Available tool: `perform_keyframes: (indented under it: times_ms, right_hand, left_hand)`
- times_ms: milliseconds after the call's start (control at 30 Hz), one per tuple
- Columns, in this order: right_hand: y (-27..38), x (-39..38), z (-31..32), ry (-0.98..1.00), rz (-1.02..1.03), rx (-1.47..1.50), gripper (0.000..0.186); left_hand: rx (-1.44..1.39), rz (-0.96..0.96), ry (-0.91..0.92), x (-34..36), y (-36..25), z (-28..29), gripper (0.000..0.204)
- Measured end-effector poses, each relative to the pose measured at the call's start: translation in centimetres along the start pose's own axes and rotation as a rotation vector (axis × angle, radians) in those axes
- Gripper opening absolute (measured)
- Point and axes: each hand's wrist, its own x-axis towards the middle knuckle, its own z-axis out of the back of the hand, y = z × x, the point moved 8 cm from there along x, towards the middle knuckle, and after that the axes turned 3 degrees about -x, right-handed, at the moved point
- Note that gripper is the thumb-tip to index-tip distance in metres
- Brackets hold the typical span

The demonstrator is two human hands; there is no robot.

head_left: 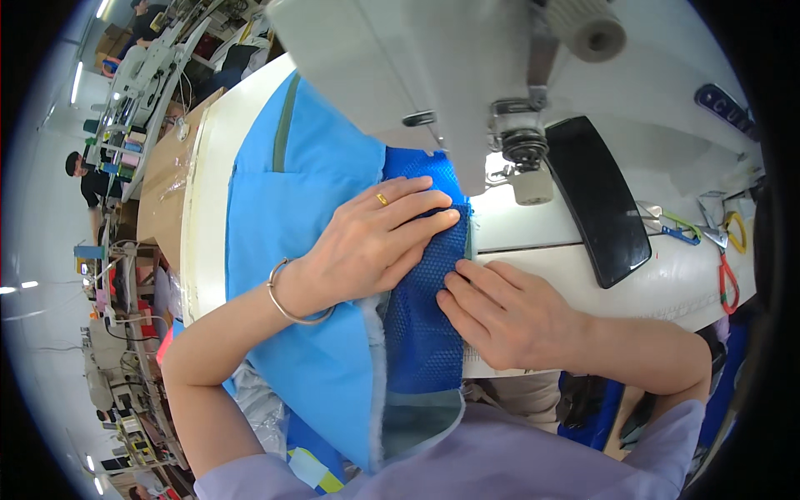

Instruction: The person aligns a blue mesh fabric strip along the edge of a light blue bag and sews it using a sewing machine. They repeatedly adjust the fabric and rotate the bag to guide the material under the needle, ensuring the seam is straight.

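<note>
A light blue fabric piece [267, 217] with a dark green strip lies on the white sewing table, joined or overlapped by a dark blue mesh fabric [423, 342]. My left hand [375, 237] rests on both, fingers stretched out and pointing toward the machine's needle area. With bent fingers, my right hand [512, 312] grips the right edge of the dark blue mesh fabric close to the table. Above the work looms a white sewing machine [375, 67]; its lit needle area is just beyond my left fingertips. The needle itself is hard to make out.
A black smartphone [600, 204] lies right of the needle area. Small cutting tools with green, yellow and red handles [683, 229] sit at the far right. Brown cardboard [162, 196] borders the table's left side. Other sewing machines and people are in the left background.
</note>
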Motion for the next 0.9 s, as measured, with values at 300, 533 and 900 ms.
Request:
perform_keyframes:
  times_ms: [300,533,900]
  right_hand:
    - [-1.7,0.6,0.0,0.017,-0.02,0.001,0.03]
    - [-2.8,0.8,0.1,0.04,-0.062,0.049,0.03]
    - [-4.3,1.0,-0.3,0.017,-0.126,0.004,0.029]
  left_hand:
    - [0.019,-0.023,-0.043,0.4,0.8,0.1,0.039]
    - [0.014,-0.025,-0.089,0.9,1.3,0.1,0.039]
    - [0.046,-0.064,-0.132,1.9,2.5,0.3,0.029]
